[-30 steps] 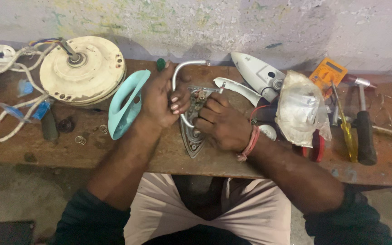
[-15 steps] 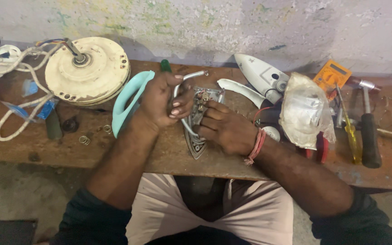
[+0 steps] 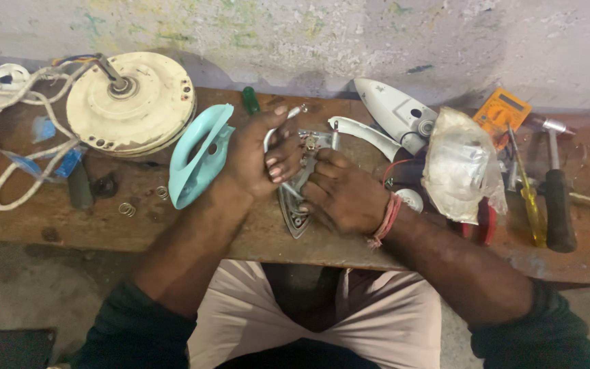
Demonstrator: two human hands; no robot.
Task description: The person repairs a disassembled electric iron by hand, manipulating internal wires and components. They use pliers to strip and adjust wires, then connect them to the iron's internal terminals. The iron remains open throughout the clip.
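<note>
On the far left of the worn wooden bench point(image 3: 49, 229) lies a looped white cord point(image 3: 18, 181), and just beside it a cream-coloured round fan motor point(image 3: 138, 102) with its shaft pointing up and left. Right of that motor a pale turquoise plastic iron cover point(image 3: 196, 164) stands on its edge, touching the back of the left hand point(image 3: 257, 160).

That left hand is curled shut around a thin white-sheathed wire or rod (which of the two I cannot tell) point(image 3: 293, 113), whose free end pokes up and to the right past the thumb. Directly under and between both hands sits the grey metal iron soleplate point(image 3: 296, 212), its long axis running from the pointed tip, which aims down toward the person's lap, up to the broad heel by the fingers. The small terminals on its upper part lie just right of the left fingertips.

The right hand point(image 3: 339, 195) rests on the soleplate's right edge, fingers bent and pressed down on it, pinning it. It is the nearer hand to the plate's body; the left is nearer the terminals.

Further right come a white iron shell point(image 3: 394, 109), a crumpled clear plastic bag point(image 3: 459, 167), an orange multimeter point(image 3: 501, 109), a yellow-handled screwdriver point(image 3: 530, 205) and a black-handled hammer point(image 3: 558, 205).
</note>
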